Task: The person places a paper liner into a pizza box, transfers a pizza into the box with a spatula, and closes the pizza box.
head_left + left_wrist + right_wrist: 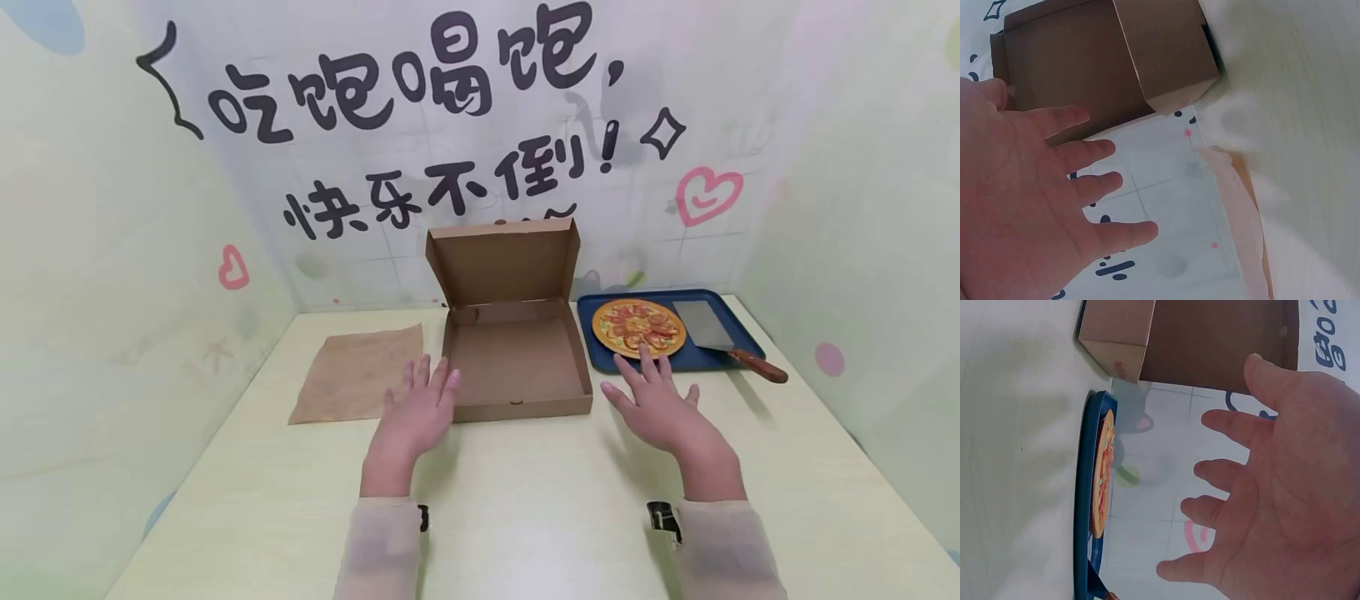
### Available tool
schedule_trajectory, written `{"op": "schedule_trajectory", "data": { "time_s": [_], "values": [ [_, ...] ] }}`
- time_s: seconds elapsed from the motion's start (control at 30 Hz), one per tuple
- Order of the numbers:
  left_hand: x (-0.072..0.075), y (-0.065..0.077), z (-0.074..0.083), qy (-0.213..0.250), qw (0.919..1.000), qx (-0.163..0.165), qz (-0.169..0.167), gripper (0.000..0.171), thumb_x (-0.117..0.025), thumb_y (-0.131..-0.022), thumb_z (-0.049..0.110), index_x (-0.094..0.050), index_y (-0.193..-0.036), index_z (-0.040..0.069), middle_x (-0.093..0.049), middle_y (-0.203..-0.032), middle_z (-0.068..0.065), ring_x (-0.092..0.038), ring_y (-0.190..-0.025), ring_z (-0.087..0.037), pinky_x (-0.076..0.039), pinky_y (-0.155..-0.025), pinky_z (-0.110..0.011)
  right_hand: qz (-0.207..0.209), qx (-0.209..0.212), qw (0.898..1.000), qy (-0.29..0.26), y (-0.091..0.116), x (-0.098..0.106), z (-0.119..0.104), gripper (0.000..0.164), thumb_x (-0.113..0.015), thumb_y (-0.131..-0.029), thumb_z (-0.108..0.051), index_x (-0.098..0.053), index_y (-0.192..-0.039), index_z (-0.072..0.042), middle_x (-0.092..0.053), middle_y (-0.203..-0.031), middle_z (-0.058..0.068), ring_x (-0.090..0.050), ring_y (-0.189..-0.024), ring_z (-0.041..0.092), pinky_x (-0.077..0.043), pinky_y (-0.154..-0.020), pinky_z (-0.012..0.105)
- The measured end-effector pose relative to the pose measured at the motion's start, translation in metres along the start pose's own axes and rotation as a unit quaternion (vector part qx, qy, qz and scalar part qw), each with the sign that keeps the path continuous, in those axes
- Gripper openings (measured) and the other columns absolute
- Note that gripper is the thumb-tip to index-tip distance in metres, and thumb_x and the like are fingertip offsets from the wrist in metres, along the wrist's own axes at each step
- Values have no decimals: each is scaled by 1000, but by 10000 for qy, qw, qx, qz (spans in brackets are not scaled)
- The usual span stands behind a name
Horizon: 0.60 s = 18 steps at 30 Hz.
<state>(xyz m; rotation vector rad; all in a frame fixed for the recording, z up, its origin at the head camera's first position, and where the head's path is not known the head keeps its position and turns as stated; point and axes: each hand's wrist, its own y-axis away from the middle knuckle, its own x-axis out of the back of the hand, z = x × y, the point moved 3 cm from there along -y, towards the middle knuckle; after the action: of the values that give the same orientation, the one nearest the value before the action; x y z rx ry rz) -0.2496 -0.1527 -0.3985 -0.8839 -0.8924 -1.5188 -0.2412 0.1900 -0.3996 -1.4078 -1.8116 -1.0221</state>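
Observation:
My left hand (416,412) hovers with spread fingers near the front left corner of an open cardboard pizza box (517,358), between the box and a sheet of brown paper (356,375). To the right of the box, my right hand (660,408) is held out with its fingers spread, in front of a blue tray (705,363). On that tray lies a pizza (637,327) with red toppings. Both palms show bare in the wrist views, and neither hand holds anything. The box lid (502,262) stands raised at the back.
A pizza server (703,323) with a metal blade lies on the tray, its wooden handle (759,365) sticking out over the right front edge. Behind the pale table (517,500) rises a white wall (360,267) with black lettering; side walls flank it.

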Motion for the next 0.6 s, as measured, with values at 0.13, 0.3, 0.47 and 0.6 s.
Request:
{"op": "schedule_trajectory", "data": {
  "time_s": [0.13,0.3,0.47,0.6],
  "values": [
    [8,-8,-15,-115,9998,166,-77,70,-15,-114,49,-18,-170,7,-6,-180,-18,2,-167,-43,-4,-126,-79,-5,195,9998,3,-3,1,-3,83,-40,-109,-63,-18,-171,-12,13,-175,31,12,-160,59,6,-114,90],
    [22,-20,-42,-479,9979,430,-118,65,-33,-110,28,-22,-167,-1,-10,-177,-26,-4,-165,-49,-3,-122,-84,-56,192,9994,271,-7,6,-5,82,-43,-110,-61,-19,-171,-11,10,-174,35,8,-159,62,1,-115,90],
    [19,-30,-58,-882,9935,644,-319,69,-58,-105,29,-34,-163,-1,-19,-174,-31,-14,-162,-54,-12,-122,-83,-255,240,9982,477,-12,0,-6,81,-44,-110,-61,-22,-170,-11,5,-174,35,5,-159,61,-3,-115,90],
    [12,-37,-59,-968,9914,786,-398,70,-64,-104,30,-38,-159,-4,-32,-168,-33,-25,-158,-57,-21,-123,-80,-331,345,9973,550,-11,-7,-10,80,-45,-109,-61,-26,-169,-11,3,-175,35,3,-160,60,-6,-116,89]
  ]
}}
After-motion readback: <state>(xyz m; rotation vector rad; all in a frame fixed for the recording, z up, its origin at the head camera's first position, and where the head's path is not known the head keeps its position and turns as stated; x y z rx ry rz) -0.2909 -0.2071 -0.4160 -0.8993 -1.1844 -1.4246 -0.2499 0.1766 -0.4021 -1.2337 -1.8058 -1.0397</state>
